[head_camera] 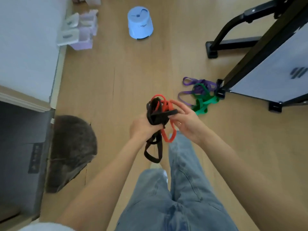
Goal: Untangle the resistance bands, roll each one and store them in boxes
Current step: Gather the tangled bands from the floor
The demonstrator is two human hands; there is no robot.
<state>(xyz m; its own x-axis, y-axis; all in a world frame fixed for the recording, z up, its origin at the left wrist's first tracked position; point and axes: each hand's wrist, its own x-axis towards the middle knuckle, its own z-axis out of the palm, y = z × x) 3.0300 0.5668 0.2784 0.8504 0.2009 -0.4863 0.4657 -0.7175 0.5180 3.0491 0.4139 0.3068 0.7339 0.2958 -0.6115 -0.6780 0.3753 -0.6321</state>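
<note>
A tangled black band (pixel 154 117) and red band (pixel 166 105) hang bunched above the floor; purple band (pixel 188 97) and green band (pixel 204 104) lie knotted there.

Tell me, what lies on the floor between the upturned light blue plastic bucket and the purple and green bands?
Only bare wooden floor lies between the light blue bucket and the purple and green bands, as the head view shows.

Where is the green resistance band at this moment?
In the head view the green band lies on the wooden floor right of centre, tangled with the purple band, beside the foot of the black frame, just beyond the right hand.
</note>
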